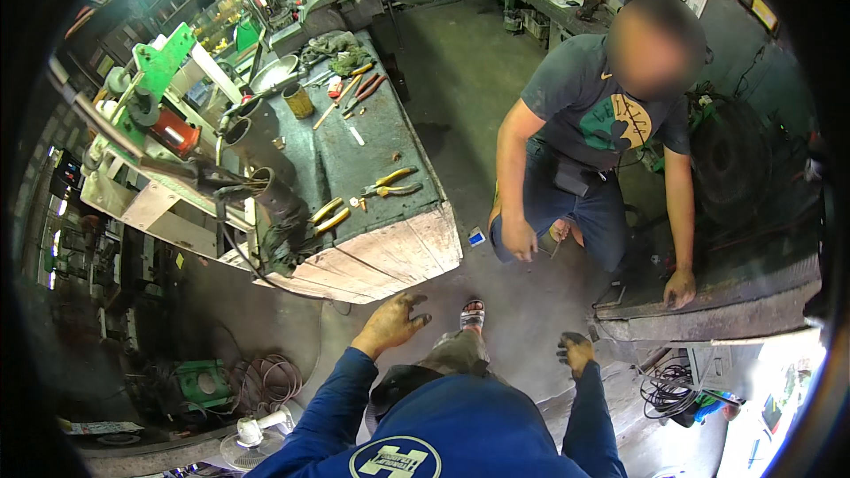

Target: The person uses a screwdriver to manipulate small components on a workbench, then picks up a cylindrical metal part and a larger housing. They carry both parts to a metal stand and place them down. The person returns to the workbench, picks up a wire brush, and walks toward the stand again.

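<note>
My left hand point(391, 325) hangs in the air just off the near corner of the workbench point(381, 258). Its fingers are loosely bent and apart, with nothing in them. Dark smudges mark my right hand point(575, 351), which is held out by the low bench point(708, 322) on the right, its fingers apart and bare. Nearest to my left hand on the workbench lie yellow-handled pliers point(329, 216) and a second pair of pliers point(390, 183). Farther back are red-handled pliers point(365, 94) and a small can point(299, 101).
A co-worker point(575, 168) crouches ahead to the right, one hand on the low bench. Upright pipes point(276, 186) stand along the workbench's left side. Coiled cable point(670, 389) hangs at the lower right. A fan point(252, 441) and a hose point(276, 379) are at the lower left.
</note>
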Available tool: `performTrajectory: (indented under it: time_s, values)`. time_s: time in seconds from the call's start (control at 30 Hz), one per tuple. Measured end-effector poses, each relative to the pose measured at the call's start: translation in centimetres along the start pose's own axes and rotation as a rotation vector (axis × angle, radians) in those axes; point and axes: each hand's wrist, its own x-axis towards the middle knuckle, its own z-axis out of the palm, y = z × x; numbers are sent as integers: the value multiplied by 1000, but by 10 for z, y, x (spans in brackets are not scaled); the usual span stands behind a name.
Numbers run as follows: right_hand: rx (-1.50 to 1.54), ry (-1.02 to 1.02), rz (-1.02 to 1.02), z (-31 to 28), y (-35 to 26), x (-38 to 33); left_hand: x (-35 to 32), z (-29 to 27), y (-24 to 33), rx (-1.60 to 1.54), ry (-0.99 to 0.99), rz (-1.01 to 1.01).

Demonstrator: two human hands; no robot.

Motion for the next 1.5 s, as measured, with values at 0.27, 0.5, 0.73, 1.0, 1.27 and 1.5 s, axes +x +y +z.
performTrajectory:
  time_s: [0.27, 0.5, 0.73, 1.0, 1.27, 1.5]
  values:
    - [-529, -315, -199, 70, -148, 68, 103, -26, 36, -23, 165, 21]
    - [-941, -532, -39, 94, -219, 145, 128, -28, 40, -18, 367, -228]
    - [-1014, -838, -390, 124, -278, 201, 116, -12, 40, 53, 449, -405]
    - [-1193, -890, -442, 203, -328, 230, 120, -35, 18, 13, 677, -521]
    - [-1329, -609, -417, 266, -360, 247, 148, -39, -38, 295, 659, -490]
    - [-1283, -736, -416, 268, -388, 271, 152, -38, -42, 255, 639, -492]
